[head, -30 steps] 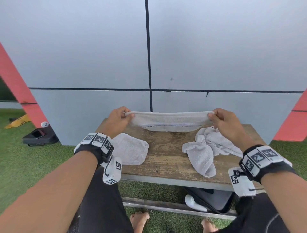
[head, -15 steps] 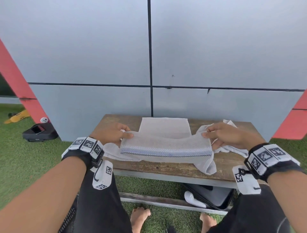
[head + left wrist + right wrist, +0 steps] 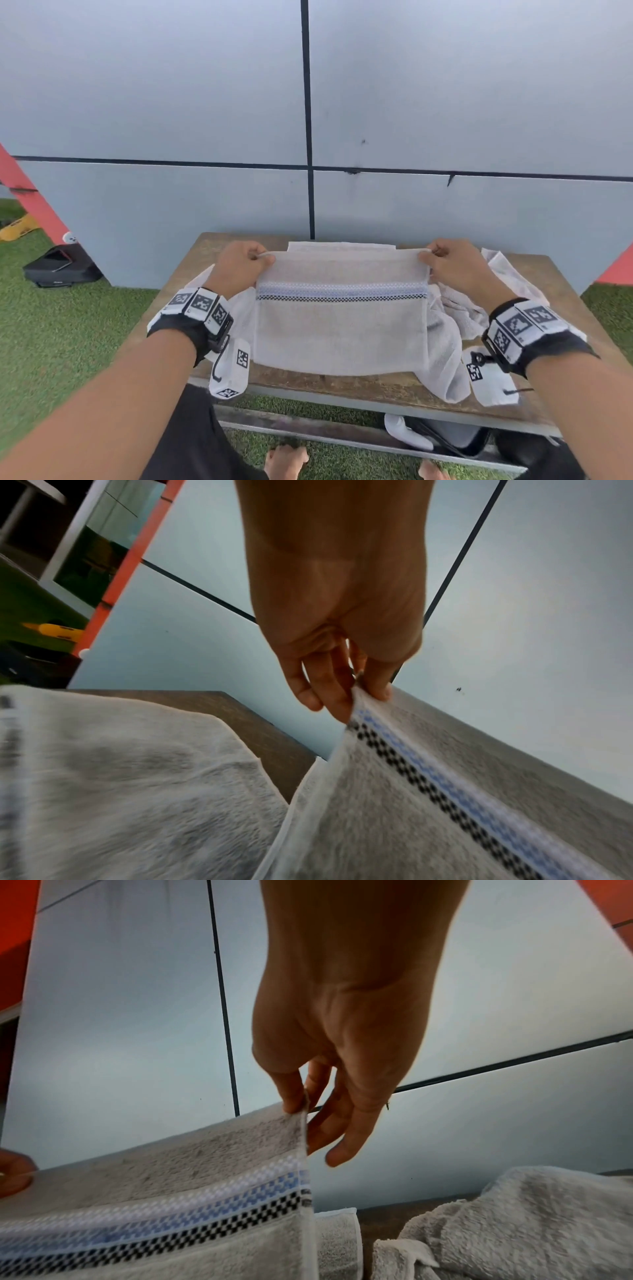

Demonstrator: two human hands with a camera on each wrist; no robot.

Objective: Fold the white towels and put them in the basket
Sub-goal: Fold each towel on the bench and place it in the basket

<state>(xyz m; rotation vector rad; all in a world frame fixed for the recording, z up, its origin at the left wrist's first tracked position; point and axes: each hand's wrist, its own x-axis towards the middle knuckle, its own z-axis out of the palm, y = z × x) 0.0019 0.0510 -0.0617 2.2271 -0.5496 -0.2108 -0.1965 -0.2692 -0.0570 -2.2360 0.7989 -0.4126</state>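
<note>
A white towel (image 3: 340, 329) with a blue and black checkered stripe is stretched over the middle of the wooden table (image 3: 373, 387), its near part lying on the wood. My left hand (image 3: 263, 257) pinches its upper left corner (image 3: 358, 696) and my right hand (image 3: 428, 255) pinches the upper right corner (image 3: 301, 1107), both a little above the table. A second white towel (image 3: 239, 308) lies flat under my left wrist (image 3: 120, 777). A crumpled white towel (image 3: 455, 325) lies at the right (image 3: 531, 1226). No basket is in view.
A grey panelled wall (image 3: 308, 120) stands right behind the table. A dark case (image 3: 58, 265) lies on the artificial grass at the left. Under the table sits a dark box (image 3: 455, 438) with a white object beside it. My bare feet (image 3: 287, 459) are on the grass.
The towel, held stretched in the air a second ago, came down toward me onto the table; now both hands carry its held edge back up and away, showing the striped side.
</note>
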